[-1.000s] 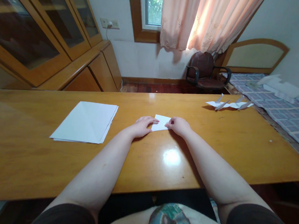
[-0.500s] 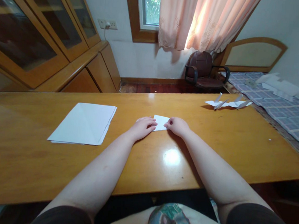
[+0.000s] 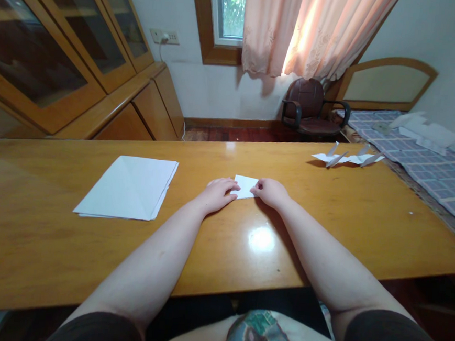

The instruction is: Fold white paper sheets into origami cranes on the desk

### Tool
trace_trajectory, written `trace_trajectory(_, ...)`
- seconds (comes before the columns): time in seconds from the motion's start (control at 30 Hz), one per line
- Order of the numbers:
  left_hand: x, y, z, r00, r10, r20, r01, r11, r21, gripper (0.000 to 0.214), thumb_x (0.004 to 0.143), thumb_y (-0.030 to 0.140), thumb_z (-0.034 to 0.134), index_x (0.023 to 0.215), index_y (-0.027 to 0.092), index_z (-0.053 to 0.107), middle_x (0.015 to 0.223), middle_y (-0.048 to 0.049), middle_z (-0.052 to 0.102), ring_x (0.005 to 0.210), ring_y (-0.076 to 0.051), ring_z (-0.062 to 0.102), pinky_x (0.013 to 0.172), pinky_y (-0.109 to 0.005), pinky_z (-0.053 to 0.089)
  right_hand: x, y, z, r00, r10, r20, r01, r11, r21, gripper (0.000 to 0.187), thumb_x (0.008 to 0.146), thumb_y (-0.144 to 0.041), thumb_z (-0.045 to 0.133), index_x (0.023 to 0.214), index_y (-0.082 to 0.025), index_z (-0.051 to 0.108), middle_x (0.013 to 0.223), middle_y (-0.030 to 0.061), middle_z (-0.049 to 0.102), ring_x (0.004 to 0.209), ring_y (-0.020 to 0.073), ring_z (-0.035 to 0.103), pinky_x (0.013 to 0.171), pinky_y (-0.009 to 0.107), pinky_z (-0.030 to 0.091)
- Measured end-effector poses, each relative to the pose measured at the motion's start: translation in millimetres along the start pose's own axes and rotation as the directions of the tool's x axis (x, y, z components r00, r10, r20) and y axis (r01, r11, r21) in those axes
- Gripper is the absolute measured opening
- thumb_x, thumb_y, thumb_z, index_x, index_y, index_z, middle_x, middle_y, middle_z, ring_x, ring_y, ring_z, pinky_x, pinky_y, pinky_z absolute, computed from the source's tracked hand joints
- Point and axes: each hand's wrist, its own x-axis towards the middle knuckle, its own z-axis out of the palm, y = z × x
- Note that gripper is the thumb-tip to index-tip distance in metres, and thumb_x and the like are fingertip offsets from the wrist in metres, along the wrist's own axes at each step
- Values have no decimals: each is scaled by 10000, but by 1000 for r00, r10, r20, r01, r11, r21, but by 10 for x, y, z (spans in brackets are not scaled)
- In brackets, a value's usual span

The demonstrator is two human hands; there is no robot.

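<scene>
A small folded white paper (image 3: 245, 186) lies on the glossy wooden table (image 3: 222, 233) in front of me. My left hand (image 3: 218, 193) rests on its left edge, fingers laid flat and pressing the paper down. My right hand (image 3: 270, 191) is at the paper's right edge, fingers curled in a pinch on that edge. Both forearms reach out from the near table edge.
A stack of white sheets (image 3: 129, 186) lies to the left. Folded white paper figures (image 3: 346, 158) sit at the far right of the table. Beyond are a brown armchair (image 3: 313, 110), a bed (image 3: 429, 155), wooden cabinets (image 3: 63, 58) and a curtained window (image 3: 263, 21).
Almost nothing moved: both hands stay on the folded paper, with only a slight shift of the view.
</scene>
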Motion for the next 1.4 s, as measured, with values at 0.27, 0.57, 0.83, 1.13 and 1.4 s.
trace_trajectory(0.27,2,13,-5,1000,-9,4,9,1000,16,331,822,390,604,1138,291,612,1263,-26,589,1202,-235,489,1025,-411,348,2,-8,-10,1000,7,13,-7,1000,-8,261,803,-461,596,814,-210,668,831,48,686,739,165,592,604,245,350)
trace_trajectory(0.57,45,6,0,999,-36,21,35,999,34,323,830,306,593,1152,288,612,1302,-14,579,1222,-220,485,1036,-394,345,21,5,14,1000,-7,4,8,1000,-25,260,811,-455,585,845,-214,674,860,43,695,745,164,598,609,241,359)
trace_trajectory(0.83,29,7,-12,999,-23,23,22,999,34,316,872,230,501,1161,290,613,1316,1,574,1243,-193,468,1051,-385,328,17,6,10,1000,0,2,0,1000,-7,254,800,-460,590,826,-218,664,846,31,692,735,161,590,588,243,340)
trace_trajectory(1.13,2,46,-15,999,-38,26,36,998,54,338,849,403,555,1172,308,589,1292,-12,568,1194,-232,482,1018,-413,340,18,10,12,1000,1,4,-1,1000,-13,252,806,-458,586,825,-219,665,852,39,694,742,166,593,601,244,346)
trace_trajectory(1.4,8,19,5,999,-30,28,28,998,51,338,842,367,569,1175,311,586,1307,-14,558,1221,-230,464,1027,-416,332,23,23,26,1000,-14,-6,14,1000,-24,253,806,-461,587,826,-220,662,847,40,696,735,168,596,589,245,344)
